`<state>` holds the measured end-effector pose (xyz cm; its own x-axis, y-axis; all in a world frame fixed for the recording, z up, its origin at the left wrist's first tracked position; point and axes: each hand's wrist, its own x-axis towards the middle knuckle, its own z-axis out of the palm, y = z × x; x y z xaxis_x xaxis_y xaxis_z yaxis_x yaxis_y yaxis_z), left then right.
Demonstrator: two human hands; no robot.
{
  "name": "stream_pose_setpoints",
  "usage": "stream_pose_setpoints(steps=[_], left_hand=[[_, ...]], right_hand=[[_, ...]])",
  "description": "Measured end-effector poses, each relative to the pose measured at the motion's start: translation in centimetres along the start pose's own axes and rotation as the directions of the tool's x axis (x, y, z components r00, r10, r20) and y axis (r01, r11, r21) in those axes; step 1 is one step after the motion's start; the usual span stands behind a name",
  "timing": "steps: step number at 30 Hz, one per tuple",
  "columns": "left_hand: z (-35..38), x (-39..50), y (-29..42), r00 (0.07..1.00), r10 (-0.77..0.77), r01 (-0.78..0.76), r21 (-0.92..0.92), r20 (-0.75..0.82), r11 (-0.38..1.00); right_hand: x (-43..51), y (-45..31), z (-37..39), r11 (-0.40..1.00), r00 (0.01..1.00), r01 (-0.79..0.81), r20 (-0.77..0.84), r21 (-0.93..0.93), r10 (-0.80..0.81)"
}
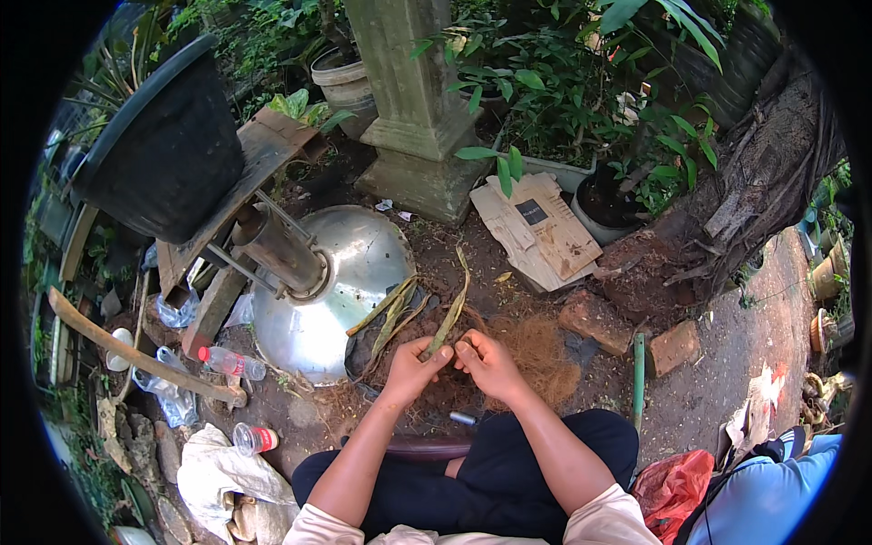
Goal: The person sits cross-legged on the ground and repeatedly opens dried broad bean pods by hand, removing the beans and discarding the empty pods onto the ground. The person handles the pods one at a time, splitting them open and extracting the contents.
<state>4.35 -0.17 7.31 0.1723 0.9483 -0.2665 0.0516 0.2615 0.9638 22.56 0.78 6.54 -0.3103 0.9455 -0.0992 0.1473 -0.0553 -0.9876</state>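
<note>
A long, drying strap-like leaf [454, 311] rises from my left hand [417, 368], pinched between thumb and fingers near its lower end. Close on its right is my right hand [487, 361], fingers bent together near the leaf's base; whether it grips anything is hidden. Behind my left hand, more withered yellow-green leaves [393, 317] lean out of a black plastic planting bag [355, 347] filled with dark soil or root matter. Loose brown coconut-like fibre [538, 357] is spread on the ground right of my right hand.
A metal dome-shaped base [361, 252] stands beyond the hands. At left are a hoe [150, 361], a plastic bottle [231, 362] and a white sack [225, 477]. Bricks [595, 320], flattened cardboard [545, 225] and a green pipe [638, 381] lie right. Someone in blue [763, 497] is at lower right.
</note>
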Motion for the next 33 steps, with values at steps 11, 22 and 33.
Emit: stream_pose_setpoints(steps=[11, 22, 33], left_hand=[[0.7, -0.4, 1.1, 1.0, -0.008, 0.008, -0.008, 0.028, 1.0], [0.0, 0.2, 1.9, 0.963, -0.238, 0.159, -0.447, -0.127, 0.88], [-0.8, -0.1, 1.9, 0.985, -0.116, 0.06, -0.366, -0.131, 0.929]], right_hand=[[-0.5, -0.3, 0.0, 0.975, 0.981, 0.129, -0.119, -0.181, -0.152], [0.5, -0.4, -0.3, 0.97, 0.969, -0.073, -0.215, 0.231, 0.124], [0.2, -0.4, 0.2, 0.953, 0.979, -0.117, -0.129, 0.28, 0.158]])
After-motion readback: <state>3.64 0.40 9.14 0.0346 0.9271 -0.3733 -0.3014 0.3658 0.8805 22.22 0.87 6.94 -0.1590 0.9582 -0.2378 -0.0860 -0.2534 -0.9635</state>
